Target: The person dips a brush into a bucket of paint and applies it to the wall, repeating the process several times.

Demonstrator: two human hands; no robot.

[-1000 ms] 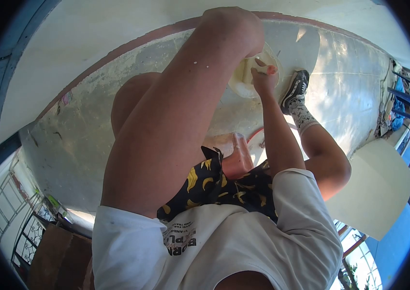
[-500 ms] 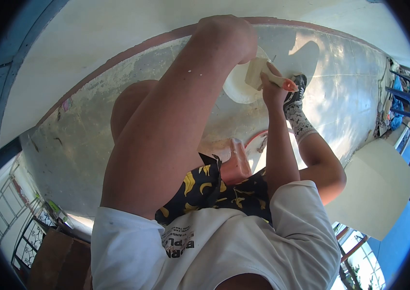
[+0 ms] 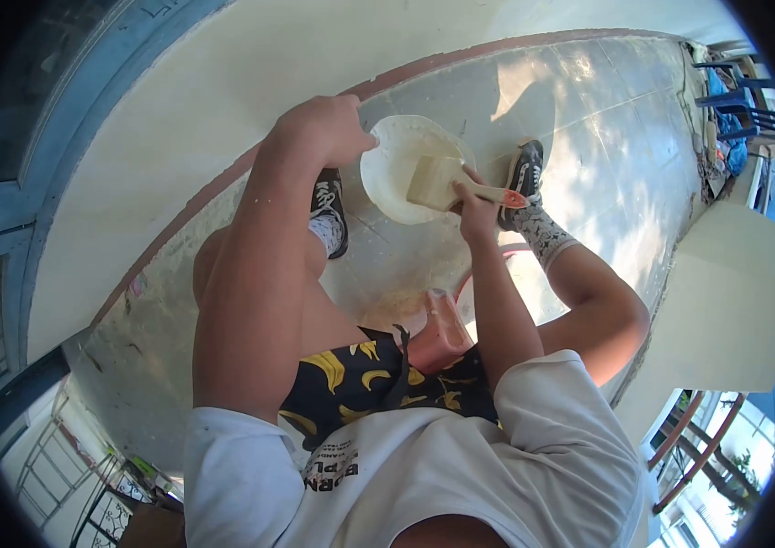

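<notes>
A wide flat paintbrush with pale, coated bristles is in my right hand, fingers closed around its handle, whose end is red. The bristles overlap the inside of a round white tub, which holds a pale coating. My left hand is at the tub's left rim, curled with the thumb over the edge; its other fingers are partly hidden. Both hands reach out between my bent knees.
A reddish plastic stool shows under me, beside a red-rimmed round thing. A pale wall with a reddish-brown base strip curves along the grey floor. Blue chairs stand at the far right, and a blue-framed window is at left.
The view has shifted, and the tub now shows more fully. My left hand, previously raised across the tub's upper left, is now at its rim. The brush is lower in view.
</notes>
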